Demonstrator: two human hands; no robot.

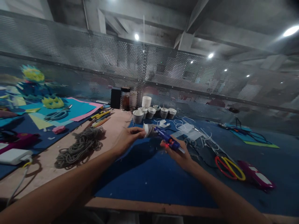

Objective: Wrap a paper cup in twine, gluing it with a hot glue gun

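Note:
A small paper cup (pixel 147 130) lies tipped on its side in the fingers of my left hand (pixel 129 139), its white rim towards that hand. My right hand (pixel 178 154) is wrapped round a blue hot glue gun (pixel 169 139), with a red light glowing near its grip. The gun's nozzle points at the cup's far side; whether they touch I cannot tell. Several similar cups (pixel 150 112) stand in a group behind my hands, with cord around them. White scraps (pixel 187 130) and loose white string lie right of the gun.
A grey cord bundle (pixel 80 146) lies left, near pencils and coloured paper (pixel 81 107). Scissors with red and yellow handles (pixel 230 168) and a purple case (pixel 257 175) are right. A lidded jar (pixel 125 99) stands by the perforated metal screen (pixel 149 68). A cable crosses the blue mat.

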